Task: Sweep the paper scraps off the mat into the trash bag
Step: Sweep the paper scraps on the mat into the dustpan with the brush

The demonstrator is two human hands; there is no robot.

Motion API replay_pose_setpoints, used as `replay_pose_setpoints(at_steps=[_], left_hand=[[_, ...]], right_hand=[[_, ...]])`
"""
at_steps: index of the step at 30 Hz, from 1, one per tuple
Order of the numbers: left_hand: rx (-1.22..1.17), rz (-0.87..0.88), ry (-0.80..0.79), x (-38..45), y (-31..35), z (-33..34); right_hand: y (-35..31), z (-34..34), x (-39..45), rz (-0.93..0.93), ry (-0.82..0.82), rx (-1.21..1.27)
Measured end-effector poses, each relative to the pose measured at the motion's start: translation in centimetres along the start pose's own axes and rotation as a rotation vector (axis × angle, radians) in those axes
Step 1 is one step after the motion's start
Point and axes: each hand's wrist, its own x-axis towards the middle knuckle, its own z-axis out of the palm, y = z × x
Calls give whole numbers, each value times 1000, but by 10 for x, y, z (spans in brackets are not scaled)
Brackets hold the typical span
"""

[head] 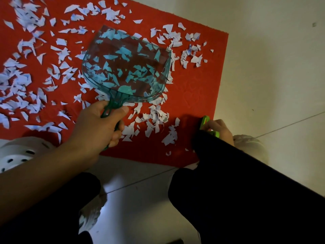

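1. Down on the tiled floor (272,67), you've got the red mat (198,88) filling the top left of the view. It's flat and fuzzy-looking, with faint heart shapes pressed into its bare right side, and its near right corner sits by your knee.
2. Paper scraps (22,81) are all over it: thin, jagged, pale bits, thickest at the left and top, with a looser clump just beside your left thumb. Almost all of them lie up and left of your hands, so I'd say the sweep has barely started.
3. Your see-through teal dustpan (125,66) is hard plastic with a rounded back wall. It's tilted over the middle of the mat, long axis running from the handle near you to the flat lip pointing away and right. Most of the pale bits showing through it look like scraps on the mat underneath, though I can't rule out a few in the pan.
4. Your left hand (98,127) is wrapped round the dustpan handle, thumb up on top, and it's the hand nearer the scraps.
5. Your right hand (219,129) is at the mat's near right corner, fingers curled on a bright green thing (205,120), probably the brush, mostly hidden by your dark sleeve.
6. No trash bag anywhere in view.
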Motion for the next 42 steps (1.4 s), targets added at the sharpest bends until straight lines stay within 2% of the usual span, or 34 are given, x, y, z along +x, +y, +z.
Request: replay_pose_setpoints(at_steps=[5, 8, 11, 12, 15, 16, 20, 22, 24, 26, 29, 33, 36, 38, 40, 42], left_hand=[[23, -6, -9, 1, 0, 0], [63, 18, -8, 1, 0, -2], [59, 25, 9, 2, 1, -2], [44, 18, 16, 2, 1, -2], [18, 14, 6, 3, -1, -2], [16, 15, 0, 3, -1, -3], [29, 4, -3, 2, -1, -2], [39, 5, -5, 1, 0, -1], [50, 4, -10, 1, 0, -1], [32, -5, 7, 1, 2, -1], [2, -2, 25, 1, 3, 0], [7, 5, 27, 0, 1, -1], [14, 4, 11, -1, 0, -2], [15, -2, 6, 0, -1, -2], [12, -3, 11, 1, -1, -3], [1, 0, 18, 2, 0, -4]], right_hand=[[-22, 9, 6, -147, -3, 56], [-22, 4, 5, -198, 90, 70], [-4, 1, 2, -172, 156, 1], [3, -1, 2, -133, 96, -31], [17, 0, 9, 21, -232, -23], [16, 3, 9, 45, -249, 14], [0, 22, 7, 15, -204, 67], [-14, 25, -1, -160, -124, 65], [-19, 22, -5, -260, -60, 145], [-16, 17, -10, -246, 22, 162], [-6, 12, -11, -132, 122, 98], [-4, 15, -2, 61, -68, 87], [-23, 25, -1, -84, -73, 83], [-38, 27, 0, -180, -97, 231], [-44, 26, 3, -198, -80, 356], [-43, 20, 5, -178, 4, 334]])
